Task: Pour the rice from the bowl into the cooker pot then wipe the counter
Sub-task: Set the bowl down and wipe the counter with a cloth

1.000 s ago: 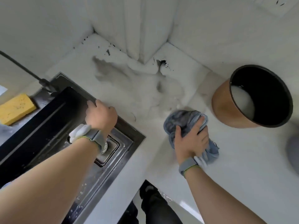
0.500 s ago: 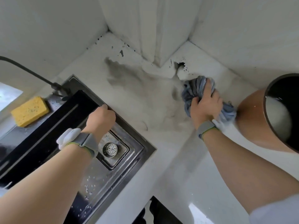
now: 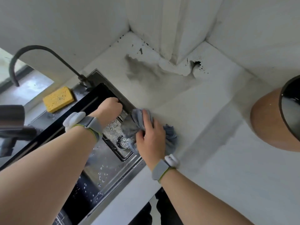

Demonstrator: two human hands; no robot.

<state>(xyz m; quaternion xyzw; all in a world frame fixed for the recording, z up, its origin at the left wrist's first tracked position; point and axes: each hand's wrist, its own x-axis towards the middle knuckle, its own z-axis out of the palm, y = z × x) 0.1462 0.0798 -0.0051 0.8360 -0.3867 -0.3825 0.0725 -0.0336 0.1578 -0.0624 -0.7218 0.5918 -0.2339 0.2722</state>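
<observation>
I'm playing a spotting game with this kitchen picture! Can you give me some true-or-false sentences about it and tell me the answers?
1. The right hand presses a grey cloth at the sink's edge. True.
2. The sponge is blue. False: it is yellow and lies beside the tap.
3. The left hand rests on the sink's rim. True.
4. The cooker pot stands inside the sink. False: it stands on the white counter, off to the right.
5. The cloth is folded neatly flat. False: it is bunched up under the hand.
</observation>
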